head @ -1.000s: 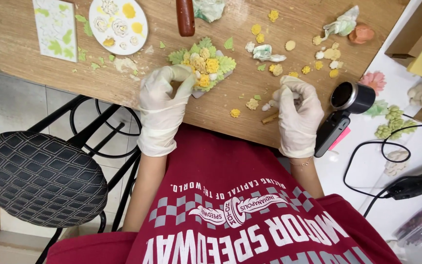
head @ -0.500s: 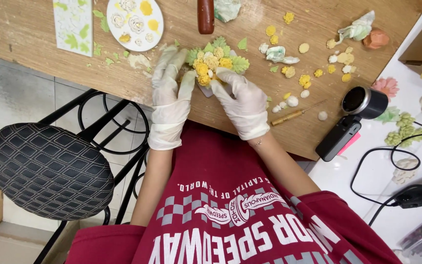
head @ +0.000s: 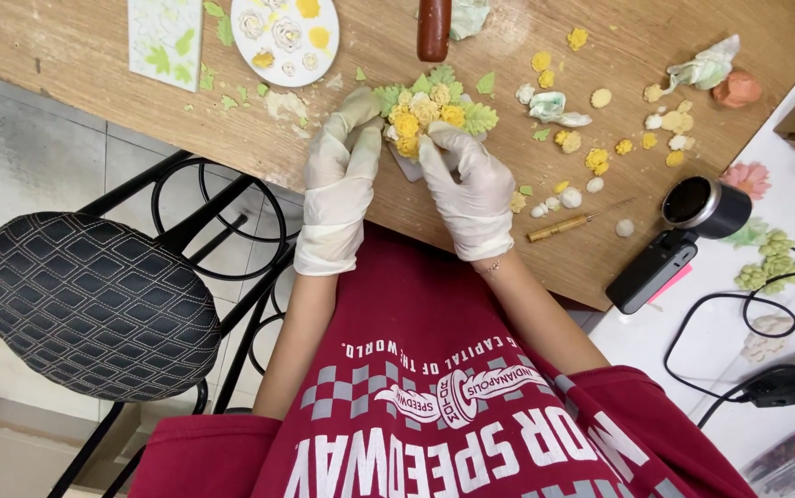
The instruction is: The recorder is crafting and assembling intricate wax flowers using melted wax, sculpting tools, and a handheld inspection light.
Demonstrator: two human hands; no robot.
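Note:
A small clay bouquet [head: 429, 112] of yellow and cream flowers with green leaves sits on a pale base at the near part of the wooden table [head: 75, 65]. My left hand [head: 342, 161], in a white glove, touches its left side with the fingertips. My right hand [head: 466, 184], also gloved, holds the bouquet's lower right edge. Loose yellow and white clay flowers [head: 597, 159] lie scattered to the right. A thin wooden tool [head: 563, 223] rests near the table's front edge.
A white round plate [head: 285, 35] with clay flowers and a leaf mould sheet [head: 165, 39] lie at the far left. A brown roller [head: 434, 28] lies at the top. A black device [head: 678, 235] with cable sits right. A black stool [head: 93, 304] stands left.
My right hand moved left from the loose flowers beside the wooden tool to the bouquet. Both hands now close in on the bouquet.

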